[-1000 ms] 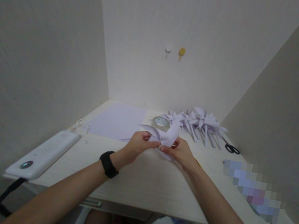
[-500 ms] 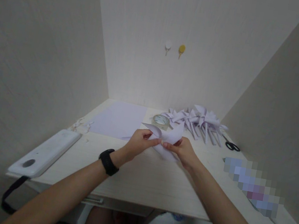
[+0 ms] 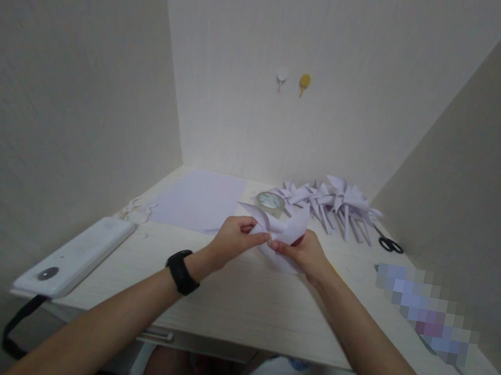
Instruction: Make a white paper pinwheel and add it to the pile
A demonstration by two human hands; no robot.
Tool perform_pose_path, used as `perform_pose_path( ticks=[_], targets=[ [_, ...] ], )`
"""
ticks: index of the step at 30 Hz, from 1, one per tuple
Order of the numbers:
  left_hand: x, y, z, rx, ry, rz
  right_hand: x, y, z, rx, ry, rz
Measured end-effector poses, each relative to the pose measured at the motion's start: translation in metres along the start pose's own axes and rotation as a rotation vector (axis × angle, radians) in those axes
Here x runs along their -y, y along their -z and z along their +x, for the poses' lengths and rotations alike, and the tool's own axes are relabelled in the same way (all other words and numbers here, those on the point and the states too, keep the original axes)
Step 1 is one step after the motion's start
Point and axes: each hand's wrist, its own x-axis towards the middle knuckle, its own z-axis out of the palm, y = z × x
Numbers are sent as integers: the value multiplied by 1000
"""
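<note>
A white paper pinwheel (image 3: 289, 228) is held just above the desk, its blades curling up and outward. My left hand (image 3: 237, 242) pinches it from the left, thumb near the centre of the folds. From the other side my right hand (image 3: 305, 254) grips it too, its thumb tip almost meeting the left thumb. Most of the fingers are hidden behind the paper. A black watch (image 3: 182, 271) is on my left wrist. Just beyond the pinwheel lies a roll of clear tape (image 3: 270, 201).
Several finished paper pinwheels (image 3: 345, 201) with rolled sticks lie at the back right, beside black-handled scissors (image 3: 390, 245). White paper (image 3: 202, 198) lies at the back left near paper scraps (image 3: 137, 211). A white device (image 3: 76, 257) sits at the left edge; a blurred-out object (image 3: 422, 315) lies right.
Both hands keep their grip on the pinwheel. The thumbs have shifted very slightly at its centre; everything else looks the same.
</note>
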Motion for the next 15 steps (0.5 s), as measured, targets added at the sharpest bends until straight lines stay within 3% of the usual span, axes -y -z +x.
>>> perform_pose_path(
  ticks=[4, 8, 15],
  targets=[
    [-1, 0, 0, 32, 11, -91, -1, 2, 0, 20, -20, 66],
    [0, 0, 1, 4, -22, -41, -3, 4, 2, 48, 25, 32],
    [2, 0, 3, 32, -17, -56, -4, 1, 2, -20, 51, 6]
  ],
)
